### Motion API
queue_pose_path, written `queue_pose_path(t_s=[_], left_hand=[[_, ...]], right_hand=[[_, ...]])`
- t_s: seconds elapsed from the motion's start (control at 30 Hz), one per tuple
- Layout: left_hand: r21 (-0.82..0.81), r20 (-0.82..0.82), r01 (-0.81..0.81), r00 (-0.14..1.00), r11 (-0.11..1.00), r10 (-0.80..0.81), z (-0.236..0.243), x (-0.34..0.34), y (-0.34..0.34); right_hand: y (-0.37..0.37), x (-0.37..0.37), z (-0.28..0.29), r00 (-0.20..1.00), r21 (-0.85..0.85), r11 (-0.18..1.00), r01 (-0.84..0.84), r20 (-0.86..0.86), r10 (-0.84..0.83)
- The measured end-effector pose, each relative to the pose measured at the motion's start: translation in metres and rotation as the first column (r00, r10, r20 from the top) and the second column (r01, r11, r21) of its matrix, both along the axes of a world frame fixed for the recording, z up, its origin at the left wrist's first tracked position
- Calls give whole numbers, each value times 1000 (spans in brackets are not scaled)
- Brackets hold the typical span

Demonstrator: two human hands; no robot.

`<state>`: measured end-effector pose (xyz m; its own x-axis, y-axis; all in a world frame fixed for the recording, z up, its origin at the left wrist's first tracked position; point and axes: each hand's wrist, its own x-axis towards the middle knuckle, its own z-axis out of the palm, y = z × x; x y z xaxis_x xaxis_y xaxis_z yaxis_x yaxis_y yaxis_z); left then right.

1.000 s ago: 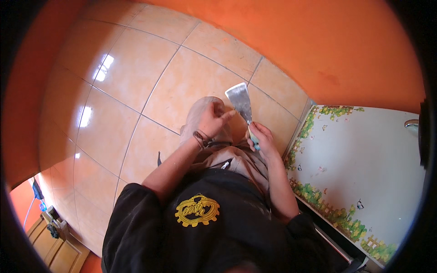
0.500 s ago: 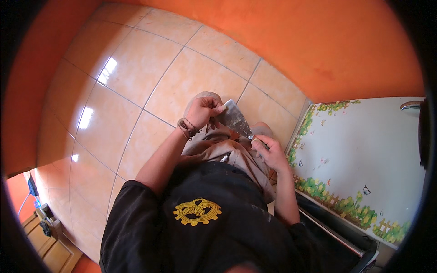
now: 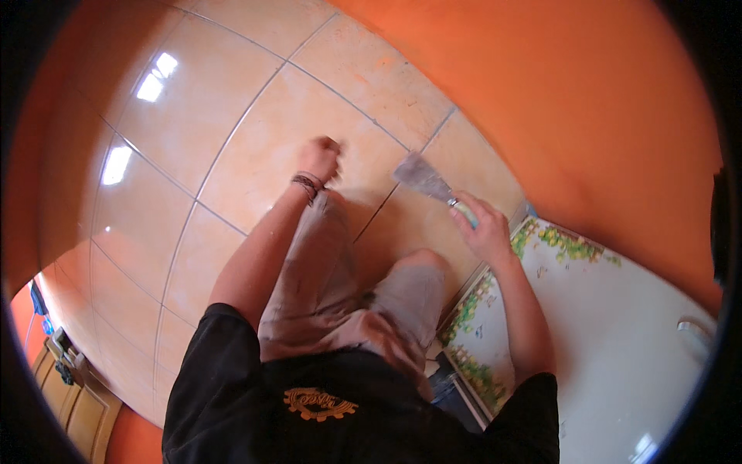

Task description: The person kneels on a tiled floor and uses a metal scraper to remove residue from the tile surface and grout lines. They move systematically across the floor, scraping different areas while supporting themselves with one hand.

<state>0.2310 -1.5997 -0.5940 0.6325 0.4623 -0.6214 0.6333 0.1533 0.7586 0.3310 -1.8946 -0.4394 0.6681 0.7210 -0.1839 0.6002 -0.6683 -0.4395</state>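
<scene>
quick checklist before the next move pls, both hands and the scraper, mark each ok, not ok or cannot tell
1. Right hand gripping the scraper by its handle: ok.
2. Left hand clear of the blade: ok, a gap shows between them.
3. Left hand empty: cannot tell, its curled fingers are blurred.
4. Blade free of residue: cannot tell, motion blur hides the detail.
5. Left wrist bare: not ok, a dark bracelet is on it.

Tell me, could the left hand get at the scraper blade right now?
Probably yes: nothing shows between the left hand and the scraper blade, and the right hand holds only the handle, leaving the blade exposed.
</scene>
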Motion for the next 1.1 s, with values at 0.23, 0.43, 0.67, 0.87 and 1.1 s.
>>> queue_pose_path(t_s=[0.23,0.43,0.67,0.87,1.1], left_hand=[[887,-363,295,921,356,139,-121,29,49],[875,-378,312,918,371,119,-112,39,48],[854,-400,319,908,410,126,-111,36,48],[844,-392,310,914,436,108,-104,47,51],[840,-402,319,909,440,109,-109,42,52]], right_hand=[[-9,163,-122,990,-248,962,-113,57,131],[108,202,-147,968,-201,960,-195,118,222],[149,225,-131,925,-219,914,-343,92,369],[169,224,-133,957,-211,947,-242,108,268],[119,236,-132,951,-151,950,-272,106,289]])
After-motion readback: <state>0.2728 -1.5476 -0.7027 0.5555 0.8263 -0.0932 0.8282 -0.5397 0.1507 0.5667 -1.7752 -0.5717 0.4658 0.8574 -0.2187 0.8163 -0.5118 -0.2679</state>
